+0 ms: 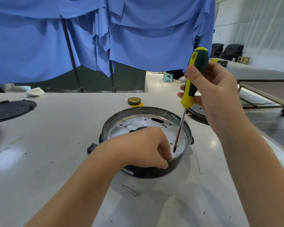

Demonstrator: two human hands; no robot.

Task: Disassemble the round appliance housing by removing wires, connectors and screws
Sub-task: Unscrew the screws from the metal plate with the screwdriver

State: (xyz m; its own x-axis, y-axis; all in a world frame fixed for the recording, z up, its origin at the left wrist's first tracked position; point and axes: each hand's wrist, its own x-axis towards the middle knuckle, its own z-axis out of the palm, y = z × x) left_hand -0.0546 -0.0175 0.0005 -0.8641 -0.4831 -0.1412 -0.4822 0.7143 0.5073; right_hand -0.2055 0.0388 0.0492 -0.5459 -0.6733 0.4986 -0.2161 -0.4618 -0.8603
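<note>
Two bare hands are working over the round housing (147,128), which is sitting near the middle of the white counter (56,161) with its open side up, showing a shiny metal floor dotted with holes and a long slot. The left hand (144,148) is reaching in over the near rim, its fingers (162,154) curling tightly and pinching that dark rim close to a small screw (177,153). The right hand (210,89) is gripping the green and yellow handle of a screwdriver (191,89), thumb and fingers wrapping around it, and is holding the tool nearly upright, leaning slightly left at the bottom. Its dark tip is pointing down inside the housing, just beside the screw; whether it is touching is hard to tell.

A roll of yellow tape (134,101) is lying behind the housing. A black perforated lid (11,109) is resting at the far left, and a short metal rod (129,190) is lying in front of the housing. A small black connector (91,148) is sitting against the housing's left side. Blue cloth (88,38) is hanging behind the counter.
</note>
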